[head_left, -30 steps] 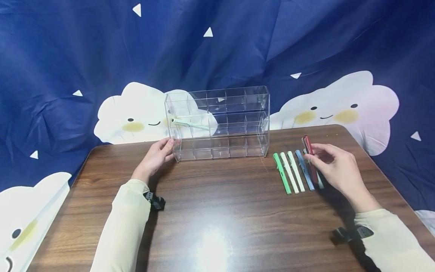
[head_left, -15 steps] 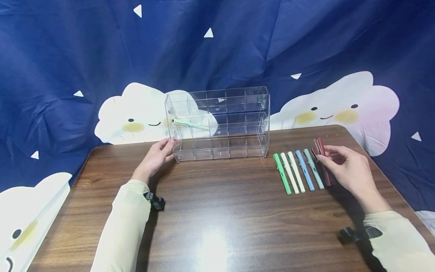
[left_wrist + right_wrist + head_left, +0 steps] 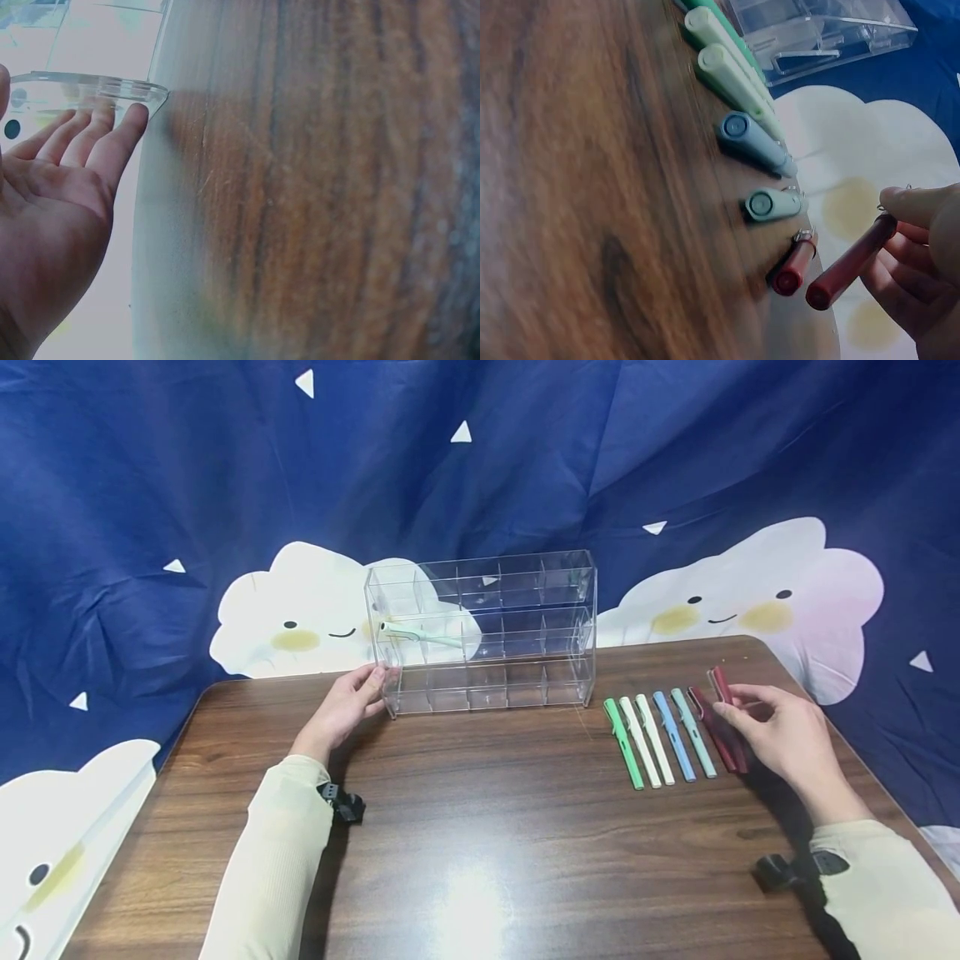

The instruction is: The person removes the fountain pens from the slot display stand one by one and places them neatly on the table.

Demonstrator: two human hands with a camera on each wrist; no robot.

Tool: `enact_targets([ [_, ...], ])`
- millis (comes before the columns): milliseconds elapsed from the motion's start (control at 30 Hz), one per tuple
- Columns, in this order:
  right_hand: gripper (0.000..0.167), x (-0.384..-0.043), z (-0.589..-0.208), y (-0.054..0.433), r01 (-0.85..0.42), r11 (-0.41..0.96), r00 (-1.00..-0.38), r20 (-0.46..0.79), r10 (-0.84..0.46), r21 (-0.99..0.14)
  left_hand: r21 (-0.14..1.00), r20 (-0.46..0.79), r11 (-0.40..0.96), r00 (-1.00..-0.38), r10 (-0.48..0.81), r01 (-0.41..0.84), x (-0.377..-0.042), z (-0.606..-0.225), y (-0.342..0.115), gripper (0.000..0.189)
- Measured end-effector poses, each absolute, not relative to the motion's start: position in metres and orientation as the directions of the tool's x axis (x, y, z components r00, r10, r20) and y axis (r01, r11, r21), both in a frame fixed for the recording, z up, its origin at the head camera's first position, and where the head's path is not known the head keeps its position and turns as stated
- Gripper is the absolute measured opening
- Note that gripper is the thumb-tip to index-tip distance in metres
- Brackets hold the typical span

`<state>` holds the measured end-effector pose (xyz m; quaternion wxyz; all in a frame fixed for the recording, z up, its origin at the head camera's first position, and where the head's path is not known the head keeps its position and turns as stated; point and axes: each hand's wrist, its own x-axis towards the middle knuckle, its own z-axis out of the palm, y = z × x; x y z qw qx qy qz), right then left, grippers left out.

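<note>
In the head view my right hand [image 3: 783, 727] pinches a red pen [image 3: 720, 683] between thumb and fingers. Its clip end points up and away, and its lower end is close over the table. Just left of it lies a dark red pen [image 3: 711, 727], the last of a row. The right wrist view shows the held red pen [image 3: 847, 266] tilted beside the lying one [image 3: 793, 270]. My left hand [image 3: 348, 702] touches the lower left side of a clear acrylic rack [image 3: 487, 685]. In the left wrist view its fingers [image 3: 97, 146] reach out fairly straight to the clear panel [image 3: 112, 86].
Along the row lie a green pen [image 3: 624, 743], two whitish pens [image 3: 640, 742], a blue pen [image 3: 673, 735] and a grey-teal pen [image 3: 693, 732]. A mint pen [image 3: 420, 633] rests slanted in the rack's middle tier. The wooden table [image 3: 480, 827] meets a blue cloud-print curtain [image 3: 480, 460].
My right hand has moved right with the red pen, past the grey-teal and dark red pens, which have come into view. The left hand and the rack have stayed in place.
</note>
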<state>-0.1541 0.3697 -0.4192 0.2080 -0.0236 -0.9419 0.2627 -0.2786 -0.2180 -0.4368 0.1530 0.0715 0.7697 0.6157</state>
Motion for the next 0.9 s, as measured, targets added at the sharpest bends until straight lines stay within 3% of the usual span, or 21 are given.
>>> enact_targets([
  [400,0.041,-0.164,-0.427,0.383,-0.003,0.878,-0.953,0.267,0.142,-0.478,0.968,-0.139,0.242,-0.944,0.3,-0.066,-0.28,-0.438,-0.219,0.068],
  [900,0.035,-0.178,-0.438,0.39,-0.002,0.905,-0.975,0.203,0.093,-0.425,0.963,-0.147,0.262,-0.943,0.298,-0.068,-0.279,-0.436,-0.219,0.07],
])
